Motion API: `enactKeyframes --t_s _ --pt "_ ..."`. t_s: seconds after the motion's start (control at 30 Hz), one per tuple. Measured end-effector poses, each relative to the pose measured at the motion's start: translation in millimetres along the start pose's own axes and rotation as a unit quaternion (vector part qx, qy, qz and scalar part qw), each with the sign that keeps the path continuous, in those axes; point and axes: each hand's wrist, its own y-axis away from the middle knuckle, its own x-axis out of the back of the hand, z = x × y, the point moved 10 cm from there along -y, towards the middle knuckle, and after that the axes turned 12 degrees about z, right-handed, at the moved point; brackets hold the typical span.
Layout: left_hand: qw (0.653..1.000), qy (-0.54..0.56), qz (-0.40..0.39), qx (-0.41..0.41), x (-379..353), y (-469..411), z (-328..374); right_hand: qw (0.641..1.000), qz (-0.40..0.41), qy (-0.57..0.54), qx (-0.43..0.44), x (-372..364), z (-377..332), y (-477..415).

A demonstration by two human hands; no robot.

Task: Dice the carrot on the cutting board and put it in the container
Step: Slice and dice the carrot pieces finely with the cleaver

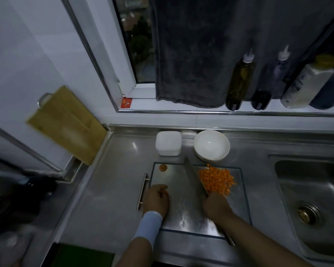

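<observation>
Item: stainless-steel counter (114,170), smooth and reflective, with a pressed steel sink (316,191) at its right end.

1. Cutting board (179,182): rectangular, glossy, metallic-looking face with a dark edge line and a steel bar handle on its left side. It lay flat on the counter.
2. Diced carrot (215,181): a heap of small orange cubes on the board's far right quarter, against the flat of the blade. One round carrot end (163,167) sat apart at the far left corner.
3. Knife (194,175): broad rectangular steel blade, tilted, edge down on the board.
4. Right hand (216,207): fingers wrapped round the knife's handle.
5. Left hand (157,199): knuckles up on the board's left side with fingers curled. Orange specks showed at the fingertips, but it could not be told whether they pinched anything. A pale blue wristband (148,224) sat on the wrist.
6. Square white container (168,143): plastic, rounded corners, just behind the board.
7. White bowl (211,146): round, glazed, beside the container.
8. Windowsill: squeeze bottle of yellow oil (239,81), white bottle (305,87) with illegible print, red sticker (126,103) with unreadable writing, and a hanging grey towel (191,54).
</observation>
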Motion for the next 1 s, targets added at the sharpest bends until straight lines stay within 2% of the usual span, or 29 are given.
enactKeyframes --t_s 0.2,0.33,0.47,0.57,0.73,1.0 --pt "0.99 -0.052 -0.082 -0.101 -40.3 7.2 63.5 1.0 0.011 0.002 0.013 32.6 0.6 -2.1" --pt "0.979 -0.077 -0.133 -0.131 -69.8 -13.6 109.5 0.997 0.062 0.026 0.023 83.0 11.5 -6.2" --pt "0.966 -0.093 -0.179 -0.16 -113.2 -28.7 139.0 0.998 0.066 -0.013 -0.009 110.8 38.1 -20.8" --pt "0.973 -0.063 -0.17 -0.146 -132.3 -30.3 145.9 0.995 0.087 -0.046 -0.018 124.2 47.6 -32.2" --pt "0.988 -0.015 -0.103 -0.111 -135.8 -22.3 139.4 0.994 0.093 -0.063 -0.017 130.5 50.6 -45.7" --pt "0.973 -0.052 -0.142 -0.177 -151.2 -15.4 152.7 0.994 0.081 -0.07 -0.017 123.2 54.5 -57.1"
